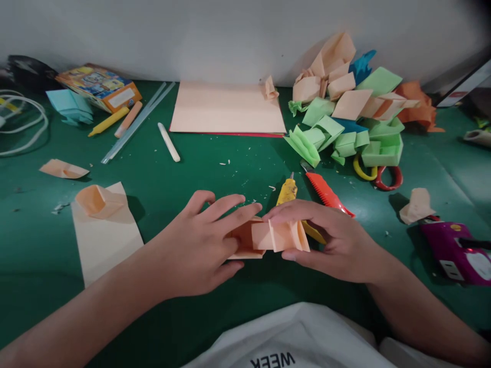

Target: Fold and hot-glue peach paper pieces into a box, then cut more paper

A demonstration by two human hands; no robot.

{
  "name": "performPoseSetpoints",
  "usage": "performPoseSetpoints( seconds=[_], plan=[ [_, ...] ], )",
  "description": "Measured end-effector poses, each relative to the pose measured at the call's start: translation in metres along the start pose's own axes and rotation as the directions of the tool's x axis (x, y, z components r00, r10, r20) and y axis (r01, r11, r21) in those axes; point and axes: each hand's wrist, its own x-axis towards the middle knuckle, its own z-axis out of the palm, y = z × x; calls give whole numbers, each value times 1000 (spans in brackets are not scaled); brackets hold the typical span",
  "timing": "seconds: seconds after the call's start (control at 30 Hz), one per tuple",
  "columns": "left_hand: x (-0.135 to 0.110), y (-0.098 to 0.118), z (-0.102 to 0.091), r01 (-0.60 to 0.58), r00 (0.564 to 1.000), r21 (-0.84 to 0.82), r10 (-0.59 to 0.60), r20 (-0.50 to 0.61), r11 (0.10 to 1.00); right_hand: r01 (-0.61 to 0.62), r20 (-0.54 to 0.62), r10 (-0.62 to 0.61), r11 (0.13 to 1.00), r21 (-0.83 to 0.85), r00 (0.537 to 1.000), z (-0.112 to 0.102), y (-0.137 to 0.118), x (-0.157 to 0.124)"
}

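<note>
A peach folded paper box (289, 235) is pinched between the thumb and fingers of my right hand (333, 235). Its open side faces up, with upright flaps at the right end. To its left, another peach folded part (251, 250) lies under my left hand (207, 245), whose fingers curl over and into it. The two parts touch or overlap; I cannot tell whether they are one piece. Just behind my right hand lie a yellow glue gun (287, 190), partly covered by that hand, and a red utility knife (326, 191).
Folded green, peach and blue paper pieces (345, 117) are heaped at the back right, near scissors (387, 178). A purple power strip (456, 253) sits at right. Peach paper sheets (226, 110) lie at the back, glue sticks (141, 120) at back left, and a paper strip (103, 235) at left.
</note>
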Motion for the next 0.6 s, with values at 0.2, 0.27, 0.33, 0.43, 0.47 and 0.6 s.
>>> performPoseSetpoints(
  seconds=[0.2,0.27,0.33,0.43,0.47,0.6],
  plan=[
    [-5,-5,0,-6,999,-33,4,-48,999,1,-6,-1,1000,1,1000,-1,-1,0],
    [-4,-7,1,-13,999,-61,10,-44,998,9,-11,-9,1000,-5,1000,-2,-1,0],
    [-3,-8,4,-28,999,-88,25,-34,996,19,-9,-19,1000,-16,1000,-2,-2,1],
    [-1,-9,9,-62,998,-89,58,-39,994,27,6,-27,999,-24,1000,-3,-3,1],
    [0,-9,10,-63,998,-85,60,-34,994,26,9,-26,999,-24,1000,-3,-4,1],
    [1,-9,12,-31,999,-116,28,-25,993,13,12,-13,1000,-23,1000,-4,-3,0]
  ],
)
